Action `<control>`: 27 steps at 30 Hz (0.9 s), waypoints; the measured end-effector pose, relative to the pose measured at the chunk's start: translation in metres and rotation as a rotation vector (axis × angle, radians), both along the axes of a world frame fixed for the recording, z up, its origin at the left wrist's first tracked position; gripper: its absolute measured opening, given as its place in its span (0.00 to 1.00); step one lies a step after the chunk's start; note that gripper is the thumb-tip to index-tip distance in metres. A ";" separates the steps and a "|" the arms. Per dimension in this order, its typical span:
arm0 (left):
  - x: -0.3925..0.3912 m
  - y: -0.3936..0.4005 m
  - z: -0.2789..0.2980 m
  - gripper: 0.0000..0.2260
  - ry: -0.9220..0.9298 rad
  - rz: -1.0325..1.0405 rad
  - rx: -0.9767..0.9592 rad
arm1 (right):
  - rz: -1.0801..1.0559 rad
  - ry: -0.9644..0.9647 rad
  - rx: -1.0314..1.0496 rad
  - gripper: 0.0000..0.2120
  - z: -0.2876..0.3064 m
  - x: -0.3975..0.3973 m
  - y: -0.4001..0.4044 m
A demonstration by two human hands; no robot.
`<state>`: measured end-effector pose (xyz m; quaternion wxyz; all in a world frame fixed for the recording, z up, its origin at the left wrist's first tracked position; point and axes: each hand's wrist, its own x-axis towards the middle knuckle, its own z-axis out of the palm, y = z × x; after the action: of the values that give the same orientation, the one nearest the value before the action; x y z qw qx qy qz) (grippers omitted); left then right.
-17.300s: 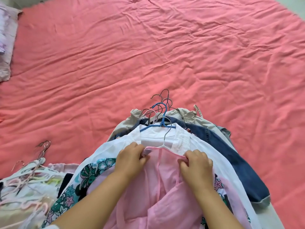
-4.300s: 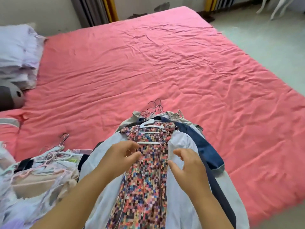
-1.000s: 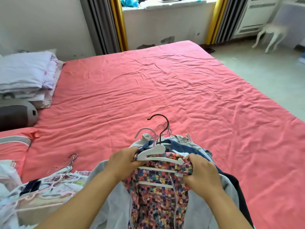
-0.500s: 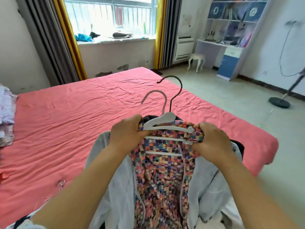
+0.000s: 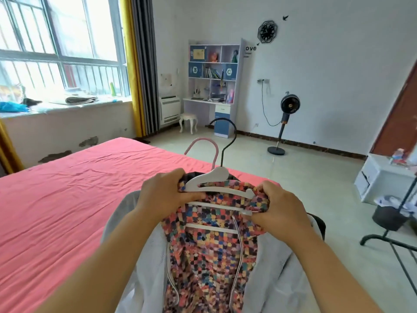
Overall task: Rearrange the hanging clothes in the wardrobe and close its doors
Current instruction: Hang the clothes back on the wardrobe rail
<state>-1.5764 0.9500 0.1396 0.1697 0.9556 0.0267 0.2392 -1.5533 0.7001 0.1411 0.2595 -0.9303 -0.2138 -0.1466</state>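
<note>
- Clothes on hangers, the task's own things, are held up in front of the person, over the near edge of the bed: a pale grey jacket [image 5: 273, 274] lies outermost, with a multicoloured checked garment [image 5: 209, 249] inside it.
- Left hand [image 5: 165, 195] has its grip clamped on the left shoulder of the bundle, fingers curled over the checked collar and the end of the white hanger [image 5: 216, 184].
- Right hand [image 5: 281, 211] has its grip clamped on the right shoulder, fingers curled round the bunched checked fabric beside the hanger's other end.
- Two more hooks rise above the white hanger: a pink hook [image 5: 204, 145] on the left and a taller black hook [image 5: 228, 134] just to its right; a dark garment shows behind the white hanger's neck.
- Bed [image 5: 56, 199] with a wrinkled coral-pink sheet fills the left side, running back toward the wall under the window.
- Black metal rack [image 5: 392, 242] stands on the tiled floor at the right, with a white box-like unit [image 5: 381, 179] behind it.
- Standing fan [image 5: 286, 118] is by the far wall, its cord running up to a socket.
- Small white stool [image 5: 188, 122] sits before a white and blue desk with shelves [image 5: 214, 71] in the far corner.
- Window [image 5: 58, 46] with yellow and grey curtains [image 5: 141, 64] lights the left wall; a black wall clock [image 5: 267, 32] hangs high on the far wall.
</note>
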 end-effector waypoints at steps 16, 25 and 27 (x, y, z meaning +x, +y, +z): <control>-0.157 -0.163 0.040 0.33 -0.058 -0.531 -0.086 | -0.432 0.081 0.076 0.14 -0.004 -0.246 -0.099; -0.238 -0.223 0.047 0.12 -0.077 -0.632 -0.112 | -0.647 0.093 0.079 0.17 0.012 -0.361 -0.117; -0.251 -0.234 0.054 0.14 -0.081 -0.723 -0.086 | -0.700 0.098 0.060 0.19 0.017 -0.378 -0.121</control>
<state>-1.8270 0.7157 0.1940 0.2842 0.8852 -0.3093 0.1999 -1.9314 0.5795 0.1582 0.2305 -0.9451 0.1351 -0.1882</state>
